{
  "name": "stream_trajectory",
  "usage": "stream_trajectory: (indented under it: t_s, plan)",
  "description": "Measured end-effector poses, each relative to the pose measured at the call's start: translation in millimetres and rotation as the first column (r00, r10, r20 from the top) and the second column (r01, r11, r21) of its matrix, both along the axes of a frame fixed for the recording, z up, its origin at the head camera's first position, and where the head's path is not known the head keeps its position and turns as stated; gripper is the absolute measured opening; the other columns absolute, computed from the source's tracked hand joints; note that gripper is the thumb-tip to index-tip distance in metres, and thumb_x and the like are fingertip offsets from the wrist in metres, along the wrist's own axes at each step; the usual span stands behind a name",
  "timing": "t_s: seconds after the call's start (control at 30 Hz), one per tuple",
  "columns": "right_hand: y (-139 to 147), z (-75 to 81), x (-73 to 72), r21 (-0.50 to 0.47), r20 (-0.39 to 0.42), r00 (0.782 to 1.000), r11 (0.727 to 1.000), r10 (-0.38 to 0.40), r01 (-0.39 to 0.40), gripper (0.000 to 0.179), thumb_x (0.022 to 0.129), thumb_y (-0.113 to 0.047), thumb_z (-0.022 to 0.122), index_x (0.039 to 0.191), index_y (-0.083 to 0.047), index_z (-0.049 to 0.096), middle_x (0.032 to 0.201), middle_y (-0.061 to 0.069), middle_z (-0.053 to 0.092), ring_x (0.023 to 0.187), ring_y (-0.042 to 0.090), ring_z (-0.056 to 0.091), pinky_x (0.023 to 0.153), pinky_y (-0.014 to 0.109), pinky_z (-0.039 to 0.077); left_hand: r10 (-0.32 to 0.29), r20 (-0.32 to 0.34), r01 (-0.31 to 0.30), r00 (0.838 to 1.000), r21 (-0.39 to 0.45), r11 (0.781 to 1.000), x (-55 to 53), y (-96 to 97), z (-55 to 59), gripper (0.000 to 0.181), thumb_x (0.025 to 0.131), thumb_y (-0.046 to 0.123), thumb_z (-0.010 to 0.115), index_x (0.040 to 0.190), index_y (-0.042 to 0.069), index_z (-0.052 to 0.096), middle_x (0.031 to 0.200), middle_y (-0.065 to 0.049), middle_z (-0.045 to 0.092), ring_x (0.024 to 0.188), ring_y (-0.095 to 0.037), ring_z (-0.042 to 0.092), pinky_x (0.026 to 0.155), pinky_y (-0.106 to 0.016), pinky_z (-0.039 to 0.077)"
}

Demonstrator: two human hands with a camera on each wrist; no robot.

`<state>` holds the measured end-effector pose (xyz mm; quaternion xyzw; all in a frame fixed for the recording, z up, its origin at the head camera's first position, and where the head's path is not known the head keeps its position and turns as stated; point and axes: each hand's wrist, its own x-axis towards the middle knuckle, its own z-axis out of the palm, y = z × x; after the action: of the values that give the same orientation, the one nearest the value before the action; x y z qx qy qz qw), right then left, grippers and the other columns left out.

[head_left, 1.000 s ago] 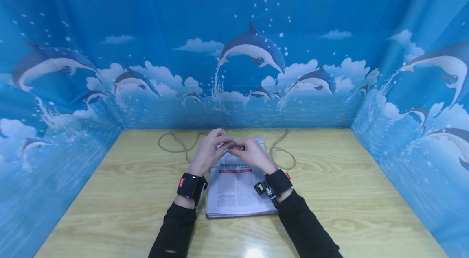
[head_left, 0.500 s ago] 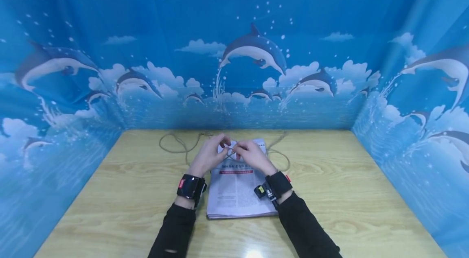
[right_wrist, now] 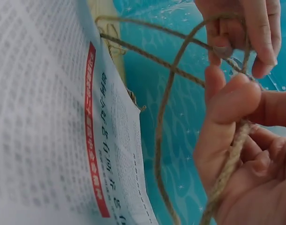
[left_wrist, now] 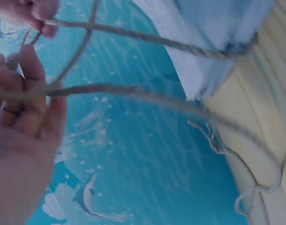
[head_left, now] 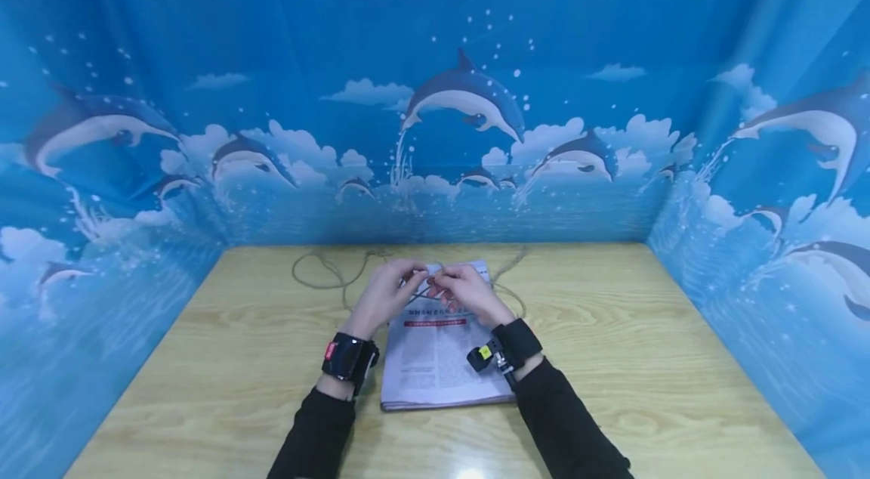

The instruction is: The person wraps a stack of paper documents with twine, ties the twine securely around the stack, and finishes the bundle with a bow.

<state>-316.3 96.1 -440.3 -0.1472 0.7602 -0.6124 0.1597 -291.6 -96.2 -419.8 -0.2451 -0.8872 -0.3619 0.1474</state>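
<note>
L hand (head_left: pixel 381 294) & R hand (head_left: pixel 472 292) both pinch string (right_wrist: pixel 160 131), held up over far part of newspaper (head_left: pixel 442 358), prob. so loops stay open & slack. Paper lies flat on table (head_left: pixel 238 358), maybe as a steady base. Crossing btwn fingertips part hidden; some L fingertips cut off in L wrist view.

Rough fibre rope (right_wrist: pixel 172 70), matt paper newspaper (head_left: pixel 435 360)
</note>
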Motion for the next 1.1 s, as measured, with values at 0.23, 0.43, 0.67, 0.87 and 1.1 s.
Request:
stream_trajectory:
  t_s: [0.23,0.43,0.67,0.87,1.1]
  plan:
    - [1,-3.6,-1.9,-0.053,0.062,0.997,0.998,-0.039,0.042,0.032,0.103,-0.016,0.048,0.123,0.006,0.061,0.094,0.01,0.072,0.068,0.017,0.06,0.054,0.026,0.048,0.086,0.08,-0.079,0.993,-0.088,0.993,2.9,-8.0,5.1,0.015,0.096,0.024,0.065,0.094,0.013,0.075,0.063,0.001,0.059,0.047,-0.009,0.043,0.047,-0.024,0.033]
    - [1,-3.2,-2.3,-0.144,0.147,0.987,0.986,-0.061,0.082,0.032,0.103,-0.016,0.05,0.124,0.005,0.06,0.094,0.006,0.07,0.062,0.008,0.058,0.055,0.023,0.048,-0.011,0.251,0.05,0.968,-0.153,0.987,2.4,-12.1,3.9,0.014,0.092,0.02,0.069,0.092,0.008,0.078,0.071,0.003,0.067,0.058,-0.008,0.053,0.053,-0.024,0.043]
    - [5,-2.7,-1.4,-0.319,0.25,0.966,0.948,0.069,0.015,0.036,0.104,-0.017,0.048,0.128,0.009,0.051,0.099,0.007,0.068,0.075,0.011,0.068,0.072,0.026,0.058,0.033,0.252,0.032,0.967,-0.249,0.968,-0.9,-5.0,-10.3,0.008,0.088,0.019,0.072,0.085,0.012,0.075,0.071,0.005,0.066,0.059,-0.007,0.054,0.055,-0.024,0.045]
    - [3,-4.1,-1.6,-0.313,0.173,0.983,0.95,0.066,-0.009,0.035,0.104,-0.022,0.048,0.113,0.011,0.056,0.098,0.011,0.066,0.089,0.02,0.072,0.089,0.04,0.056,0.195,0.22,-0.138,0.956,-0.253,0.958,-2.4,-1.9,-17.9,0.011,0.088,0.022,0.072,0.085,0.015,0.065,0.061,0.004,0.055,0.052,-0.013,0.049,0.047,-0.028,0.04]
    - [-4,-4.1,2.2,0.028,-0.269,0.958,0.994,-0.097,0.108,0.046,0.103,-0.035,0.05,0.078,0.0,0.068,0.079,0.008,0.069,0.077,0.019,0.067,0.078,0.032,0.056,0.104,0.207,-0.066,0.973,-0.181,0.981,-6.9,-1.2,-24.3,0.024,0.099,0.023,0.057,0.115,0.008,0.068,0.075,-0.002,0.06,0.066,-0.015,0.054,0.06,-0.032,0.045]
